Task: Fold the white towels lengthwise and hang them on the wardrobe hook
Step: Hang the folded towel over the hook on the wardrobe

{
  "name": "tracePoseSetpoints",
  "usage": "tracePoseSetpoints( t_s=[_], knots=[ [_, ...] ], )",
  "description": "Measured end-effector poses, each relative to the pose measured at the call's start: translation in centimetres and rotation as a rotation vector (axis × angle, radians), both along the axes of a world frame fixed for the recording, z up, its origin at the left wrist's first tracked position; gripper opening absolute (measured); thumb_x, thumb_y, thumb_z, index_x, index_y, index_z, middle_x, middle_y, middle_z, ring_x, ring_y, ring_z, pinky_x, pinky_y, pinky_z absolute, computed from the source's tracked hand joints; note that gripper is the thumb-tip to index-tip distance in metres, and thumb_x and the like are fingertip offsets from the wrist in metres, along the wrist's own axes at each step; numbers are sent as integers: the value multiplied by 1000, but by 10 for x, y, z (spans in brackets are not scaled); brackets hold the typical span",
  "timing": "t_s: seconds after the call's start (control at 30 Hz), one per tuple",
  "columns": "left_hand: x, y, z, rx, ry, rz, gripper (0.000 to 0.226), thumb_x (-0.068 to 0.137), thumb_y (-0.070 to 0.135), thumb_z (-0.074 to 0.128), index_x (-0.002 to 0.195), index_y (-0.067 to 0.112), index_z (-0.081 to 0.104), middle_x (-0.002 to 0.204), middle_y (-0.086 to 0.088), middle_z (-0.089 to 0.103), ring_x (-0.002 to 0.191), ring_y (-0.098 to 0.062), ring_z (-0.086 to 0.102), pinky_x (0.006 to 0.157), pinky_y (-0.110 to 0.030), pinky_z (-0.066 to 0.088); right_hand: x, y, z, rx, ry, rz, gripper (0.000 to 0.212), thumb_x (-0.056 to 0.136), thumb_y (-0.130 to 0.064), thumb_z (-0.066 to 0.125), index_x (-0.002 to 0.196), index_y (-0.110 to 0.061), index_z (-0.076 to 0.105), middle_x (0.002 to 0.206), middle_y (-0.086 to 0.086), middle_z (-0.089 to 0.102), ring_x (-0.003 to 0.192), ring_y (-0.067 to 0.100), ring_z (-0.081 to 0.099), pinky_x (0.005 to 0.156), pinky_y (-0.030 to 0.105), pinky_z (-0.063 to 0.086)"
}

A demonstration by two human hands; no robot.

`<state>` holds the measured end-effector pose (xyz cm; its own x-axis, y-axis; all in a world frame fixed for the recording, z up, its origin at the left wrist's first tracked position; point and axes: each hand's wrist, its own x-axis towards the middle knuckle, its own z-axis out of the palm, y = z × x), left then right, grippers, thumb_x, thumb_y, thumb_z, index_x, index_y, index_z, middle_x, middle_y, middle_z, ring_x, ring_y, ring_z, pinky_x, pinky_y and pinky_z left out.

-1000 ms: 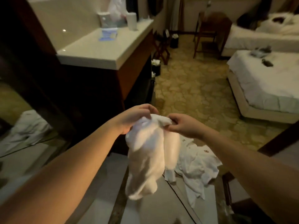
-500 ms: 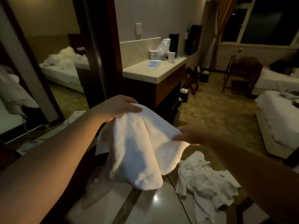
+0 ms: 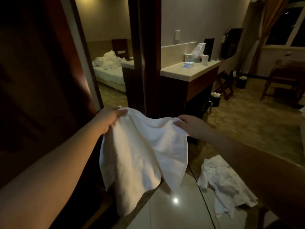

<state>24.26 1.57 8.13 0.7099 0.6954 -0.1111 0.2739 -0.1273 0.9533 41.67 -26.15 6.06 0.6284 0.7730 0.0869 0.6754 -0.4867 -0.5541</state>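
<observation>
Pinching top corners of limp white terry towel (image 3: 143, 154): left hand (image 3: 110, 119), right hand (image 3: 192, 126). Risk: sagging edge between fingers skews lengthwise fold.

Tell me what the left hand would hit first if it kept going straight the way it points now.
Probably the dark wooden post ahead: the left hand, gripping the white towel by its top edge, points forward and slightly right toward it. Depth is unclear, so this is a guess.

The white towel (image 3: 145, 156) hides fingertips of both hands, and the floor pile (image 3: 226, 184) lies partly behind the right forearm.
</observation>
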Motion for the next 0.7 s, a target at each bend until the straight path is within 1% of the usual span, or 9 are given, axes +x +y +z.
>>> tracePoseSetpoints(
  t_s=[0.1, 0.23, 0.37, 0.4, 0.43, 0.5, 0.6, 0.67, 0.7],
  knots=[
    [-47, -3, -8, 8, -3, 14, 16, 80, 31, 81, 92, 23, 76, 99, -10, 76, 94, -29, 72, 89, -40, 56, -61, 25, 26, 119, 119, 57, 31, 104, -46, 46, 114, -22, 64, 98, -3, 65, 85, 13, 63, 72, 26, 49],
    [-115, -14, -19, -22, 12, -64, 24, 86, 34, 75, 105, 19, 77, 96, -8, 78, 90, -26, 75, 87, -42, 58, -138, 54, 44, 305, 341, 88, 24, 102, -43, 50, 111, -24, 61, 98, -2, 63, 81, 16, 63, 69, 31, 51],
    [-194, -22, -31, 37, 22, -73, 25, 84, 42, 72, 96, 22, 79, 94, -6, 78, 89, -23, 76, 79, -37, 60, -213, 84, 54, 441, 439, 110, 36, 102, -38, 52, 137, -31, 51, 107, -3, 58, 69, 15, 65, 59, 30, 52],
    [-216, -21, -34, 61, 27, -57, 29, 85, 47, 70, 98, 23, 78, 95, -3, 78, 92, -21, 75, 82, -37, 59, -235, 91, 54, 454, 445, 128, 39, 102, -36, 52, 141, -36, 49, 111, 0, 58, 75, 4, 33, 61, 33, 56],
    [-237, -22, -37, 83, 32, -45, 34, 88, 52, 66, 103, 24, 77, 99, 1, 78, 97, -19, 73, 84, -35, 56, -258, 96, 55, 466, 452, 139, 38, 102, -35, 51, 140, -40, 50, 115, 3, 58, 109, 28, 51, 65, 36, 60],
    [-280, -29, -35, 107, 63, -36, 53, 94, 64, 50, 125, 25, 67, 122, 7, 69, 114, -15, 63, 94, -33, 49, -302, 107, 56, 530, 509, 159, 28, 104, -33, 49, 128, -42, 61, 127, -2, 55, 101, 21, 63, 65, 33, 59],
    [-342, -46, -28, -35, -13, -58, 72, 93, 77, 24, 146, 33, 48, 142, 3, 57, 131, -16, 52, 111, -37, 41, -363, 122, 64, 645, 590, 141, 26, 104, -29, 47, 106, -42, 70, 133, -5, 52, 121, 24, 53, 70, 28, 49],
    [-381, -60, -24, 22, -68, -141, 62, 87, 84, 25, 137, 52, 47, 130, 14, 63, 121, -7, 59, 98, -28, 52, -398, 128, 73, 688, 616, 105, 27, 104, -27, 47, 104, -39, 71, 137, -2, 51, 124, 25, 51, 72, 29, 50],
    [-400, -66, -24, 83, -43, -148, 66, 83, 87, 35, 138, 52, 43, 126, 17, 61, 115, -9, 61, 88, -29, 55, -414, 131, 77, 692, 634, 100, 27, 104, -26, 47, 103, -38, 71, 138, 0, 51, 123, 26, 52, 72, 28, 51]
  ],
)
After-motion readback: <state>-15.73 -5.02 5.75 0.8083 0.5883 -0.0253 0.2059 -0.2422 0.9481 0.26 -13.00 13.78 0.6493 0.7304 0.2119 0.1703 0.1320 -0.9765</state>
